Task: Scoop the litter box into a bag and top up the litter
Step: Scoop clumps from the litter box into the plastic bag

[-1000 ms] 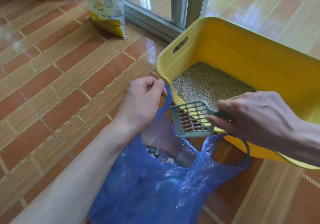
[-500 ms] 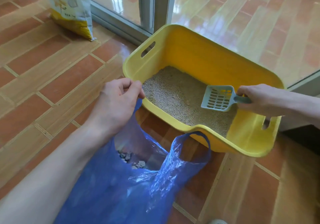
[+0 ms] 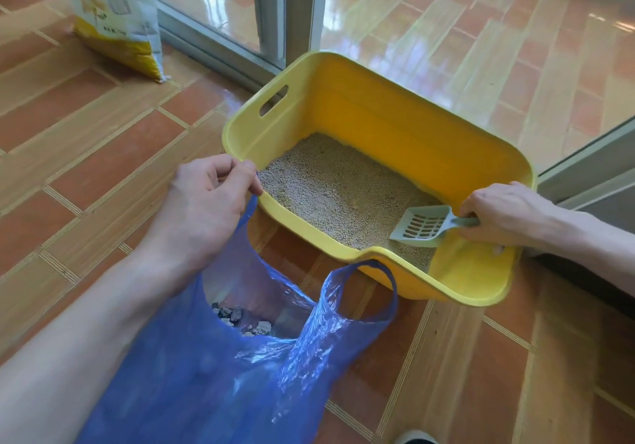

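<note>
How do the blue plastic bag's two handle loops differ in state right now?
The near-left handle loop of the blue plastic bag is pinched and pulled up by the left hand; the right handle loop is held by nothing. The left loop is drawn taut; the right one stands open and slack beside the yellow plastic litter box. Both are thin, crinkled blue film.

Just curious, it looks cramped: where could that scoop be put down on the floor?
Bare tiles lie between the litter sack and the litter box, left of the left hand. More lie right of the blue bag, below the box. It is crowded where bag meets box, and by the right hand.
</note>
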### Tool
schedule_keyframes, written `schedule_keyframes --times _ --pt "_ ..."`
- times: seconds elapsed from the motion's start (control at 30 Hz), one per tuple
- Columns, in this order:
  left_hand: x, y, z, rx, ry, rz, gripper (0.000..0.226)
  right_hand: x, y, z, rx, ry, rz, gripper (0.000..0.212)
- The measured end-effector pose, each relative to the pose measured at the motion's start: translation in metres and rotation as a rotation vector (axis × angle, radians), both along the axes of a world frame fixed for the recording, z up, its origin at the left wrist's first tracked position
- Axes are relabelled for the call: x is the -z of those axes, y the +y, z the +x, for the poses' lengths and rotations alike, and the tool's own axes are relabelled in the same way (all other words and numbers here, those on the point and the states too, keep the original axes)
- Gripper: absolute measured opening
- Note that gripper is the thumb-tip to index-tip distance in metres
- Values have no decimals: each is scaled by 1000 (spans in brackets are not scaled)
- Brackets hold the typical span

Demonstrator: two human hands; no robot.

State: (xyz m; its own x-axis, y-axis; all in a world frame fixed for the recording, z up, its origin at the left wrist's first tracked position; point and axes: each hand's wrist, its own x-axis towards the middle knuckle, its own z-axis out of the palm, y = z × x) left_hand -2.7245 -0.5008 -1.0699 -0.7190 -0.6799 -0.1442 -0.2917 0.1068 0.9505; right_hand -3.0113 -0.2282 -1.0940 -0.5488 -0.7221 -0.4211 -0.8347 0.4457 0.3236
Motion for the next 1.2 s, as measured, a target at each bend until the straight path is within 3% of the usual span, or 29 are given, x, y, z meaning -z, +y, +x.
schedule_keyframes --times 0.27,0.57,0.73,0.9,1.07,1.2 --pt "3 0 1 11 -13 3 36 1 3 2 16 1 -30 32" --pt "-2 -1 3 0 -37 -3 38 -24 -12 1 -6 -44 86 50" --pt "-4 -3 6 -3 -41 -24 39 -31 -34 26 -151 7 -120 42" --pt "-6 -3 7 -16 -40 -31 39 -42 -66 74 -372 -220 -479 37" --pt "-14 -2 10 -34 -40 -27 38 -42 -87 105 -694 -360 -419 37" --pt "-22 -3 15 -49 -44 -51 38 -18 -99 132 -865 -309 -293 35"
